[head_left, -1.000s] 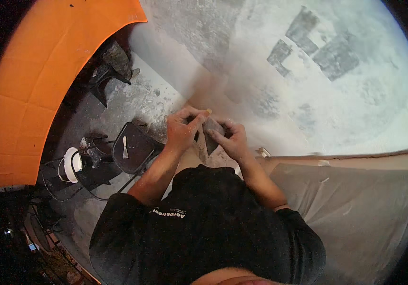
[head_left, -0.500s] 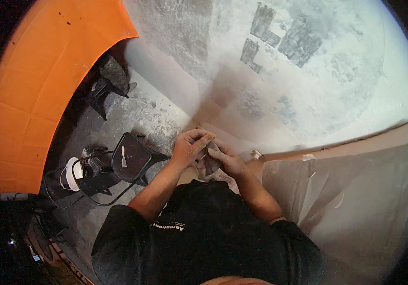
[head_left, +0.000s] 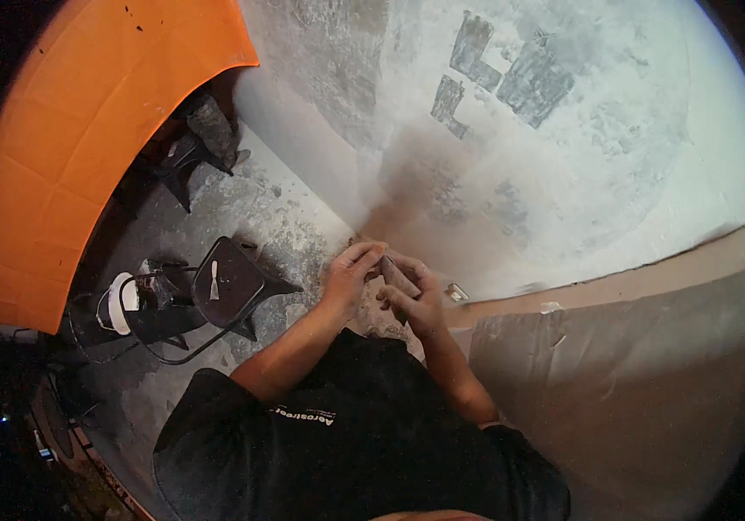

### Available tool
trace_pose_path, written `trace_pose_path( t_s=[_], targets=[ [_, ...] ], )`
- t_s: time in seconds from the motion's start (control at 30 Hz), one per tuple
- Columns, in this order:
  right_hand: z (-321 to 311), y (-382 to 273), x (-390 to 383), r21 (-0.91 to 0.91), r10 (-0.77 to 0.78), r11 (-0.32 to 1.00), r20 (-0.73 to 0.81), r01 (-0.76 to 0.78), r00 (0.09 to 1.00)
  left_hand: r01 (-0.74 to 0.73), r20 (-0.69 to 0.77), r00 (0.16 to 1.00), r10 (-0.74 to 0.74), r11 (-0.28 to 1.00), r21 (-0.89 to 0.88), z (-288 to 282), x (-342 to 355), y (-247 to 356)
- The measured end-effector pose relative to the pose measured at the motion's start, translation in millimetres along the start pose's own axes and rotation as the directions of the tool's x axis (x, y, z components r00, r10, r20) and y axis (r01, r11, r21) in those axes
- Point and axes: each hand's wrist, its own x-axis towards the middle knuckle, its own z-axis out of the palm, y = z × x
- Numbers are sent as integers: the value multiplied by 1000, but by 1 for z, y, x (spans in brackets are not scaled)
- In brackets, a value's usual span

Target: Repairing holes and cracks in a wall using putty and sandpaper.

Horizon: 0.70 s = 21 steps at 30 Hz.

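Near the middle, at waist height, my left hand (head_left: 348, 280) pinches the upper end of a small flat dark-grey piece (head_left: 398, 276), perhaps a folded sheet. My right hand (head_left: 419, 295) grips the same piece from the right, its fingers curled. Both hands look dusty, and the piece is partly hidden by my fingers. Below and left of them, a white-handled scraper (head_left: 214, 280) lies on a black seat (head_left: 233, 265).
A large orange sheet (head_left: 68, 156) spans the upper left. A patchy white-grey wall (head_left: 633, 174) fills the upper right, above a brownish sheet (head_left: 615, 373). A white bucket (head_left: 122, 302) and dark stools (head_left: 190, 161) stand at left on the dusty floor (head_left: 277, 208).
Both hands have moved lower in the picture since a second ago, still around the grey piece. The right fingers have shifted on it. The wall appears shifted left as the view turned.
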Motion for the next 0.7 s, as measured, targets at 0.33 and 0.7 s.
trace_pose_path(
  t_s=[0.33,0.7],
  targets=[
    [-29,-10,62,321,188,935,-93,-149,978,175,160,977,-142,962,-212,12,80,9],
    [-45,-48,178,-886,-696,326,12,330,718,-197,113,974,198,980,-14,84,176,53]
  ],
)
